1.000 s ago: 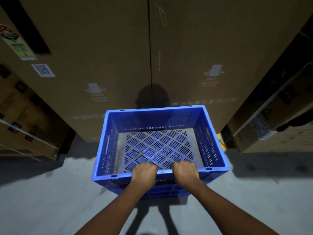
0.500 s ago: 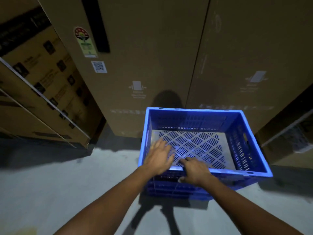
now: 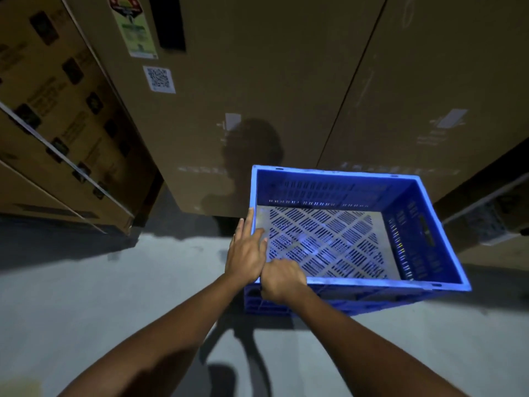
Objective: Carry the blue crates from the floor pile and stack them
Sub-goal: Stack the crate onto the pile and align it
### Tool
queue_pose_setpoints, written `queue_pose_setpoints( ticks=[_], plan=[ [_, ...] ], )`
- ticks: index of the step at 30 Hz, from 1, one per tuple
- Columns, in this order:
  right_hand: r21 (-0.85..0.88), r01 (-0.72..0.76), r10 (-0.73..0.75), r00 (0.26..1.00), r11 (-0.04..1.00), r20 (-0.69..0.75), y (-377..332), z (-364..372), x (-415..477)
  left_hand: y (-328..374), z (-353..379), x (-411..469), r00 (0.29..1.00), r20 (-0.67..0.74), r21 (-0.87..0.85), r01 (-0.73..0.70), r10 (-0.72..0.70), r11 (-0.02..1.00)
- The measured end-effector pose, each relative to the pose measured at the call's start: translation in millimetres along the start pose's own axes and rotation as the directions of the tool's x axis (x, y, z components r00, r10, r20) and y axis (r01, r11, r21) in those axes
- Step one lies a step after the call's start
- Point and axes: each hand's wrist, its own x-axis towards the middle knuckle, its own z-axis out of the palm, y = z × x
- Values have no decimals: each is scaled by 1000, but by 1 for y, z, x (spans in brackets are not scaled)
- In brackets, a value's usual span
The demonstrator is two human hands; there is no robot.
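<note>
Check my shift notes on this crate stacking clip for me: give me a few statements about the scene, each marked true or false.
1. The blue crate is empty. True.
2. Both hands are closed on the crate's rim. False: the right hand grips the near rim, while the left hand lies open with fingers spread at the crate's left corner.
3. Tall cardboard boxes stand behind the crate. True.
4. The crate's floor is solid plastic. False: it is perforated with slots in a diamond pattern.
5. A QR code label is stuck on a cardboard box. True.
</note>
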Motion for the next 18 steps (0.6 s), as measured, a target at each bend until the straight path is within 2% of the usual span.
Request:
queue_pose_setpoints(
  ticks=[11,15,18],
  plan=[
    [-7,-43,42,997,999,-60,-3,4,1,-15,10,6,993,-104,-119,-62,50,991],
    [63,-40,42,999,997,-18,-2,-5,-8,3,0,3,998,-51,34,-27,29,999],
    [106,19,-20,1000,994,14,12,-8,-11,19,-4,7,996,17,308,-93,92,947]
  ],
)
